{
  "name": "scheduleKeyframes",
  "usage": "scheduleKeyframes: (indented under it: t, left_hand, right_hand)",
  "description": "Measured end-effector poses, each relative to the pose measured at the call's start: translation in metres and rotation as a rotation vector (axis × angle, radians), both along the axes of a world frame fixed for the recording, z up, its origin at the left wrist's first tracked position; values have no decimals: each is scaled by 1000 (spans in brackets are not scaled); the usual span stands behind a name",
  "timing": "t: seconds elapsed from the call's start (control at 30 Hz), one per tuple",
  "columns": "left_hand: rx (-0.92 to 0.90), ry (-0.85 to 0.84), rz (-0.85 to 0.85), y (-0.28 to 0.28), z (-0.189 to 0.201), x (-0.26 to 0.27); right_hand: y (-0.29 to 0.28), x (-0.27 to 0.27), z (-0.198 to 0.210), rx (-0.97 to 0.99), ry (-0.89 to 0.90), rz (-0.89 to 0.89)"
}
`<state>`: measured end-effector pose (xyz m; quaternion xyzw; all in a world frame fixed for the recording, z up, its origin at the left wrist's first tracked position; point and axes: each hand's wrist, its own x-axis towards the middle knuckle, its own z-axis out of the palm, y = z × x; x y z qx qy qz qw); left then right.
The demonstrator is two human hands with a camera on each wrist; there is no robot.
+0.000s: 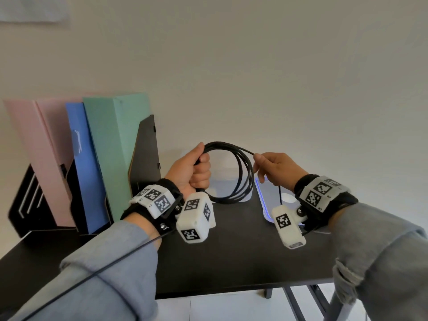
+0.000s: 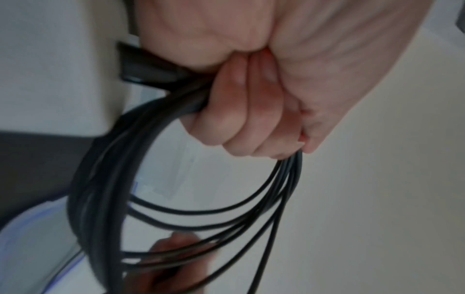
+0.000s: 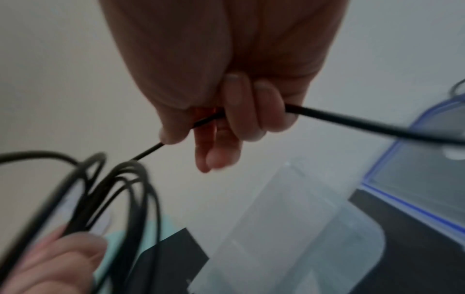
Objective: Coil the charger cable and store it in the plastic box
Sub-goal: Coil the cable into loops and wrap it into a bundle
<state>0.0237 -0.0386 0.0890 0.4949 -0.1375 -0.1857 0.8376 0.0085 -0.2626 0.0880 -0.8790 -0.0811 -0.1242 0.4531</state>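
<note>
Now the left hand (image 1: 194, 172) clenches the coiled charger cable (image 1: 240, 177); the right hand (image 1: 275, 169) pinches its tail, where slack could spring loops loose.

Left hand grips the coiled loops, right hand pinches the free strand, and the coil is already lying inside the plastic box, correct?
Not quite. The coil hangs in the air above the plastic box, gripped by the left hand; the right hand pinches the strand. The head view shows it.
</note>
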Motion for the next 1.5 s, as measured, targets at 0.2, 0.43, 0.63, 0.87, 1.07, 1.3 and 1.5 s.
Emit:
scheduleKeyframes:
  t: [0.2, 0.43, 0.63, 0.87, 1.07, 1.3, 1.5]
  left_hand:
    - [-273, 107, 78, 20, 4, 16]
    - [-395, 148, 315, 41, 4, 31]
    - [-236, 46, 454, 37, -1, 31]
    - [-188, -18, 429, 23, 1, 25]
    - [-73, -101, 350, 11, 3, 13]
    - [238, -244, 250, -12, 1, -5]
    - [316, -319, 26, -28, 0, -24]
  right_hand:
    - [-24, 4, -19, -52, 58, -160]
    - [-44, 1, -36, -211, 91, -259]
    - [-32, -6, -29, -288, -108, -266]
    - [13, -22, -5, -673, -332, -105]
    - [41, -36, 16, -718, -395, 81]
    - [50, -36, 28, -585, -434, 172]
    - [51, -34, 30, -503, -488, 156]
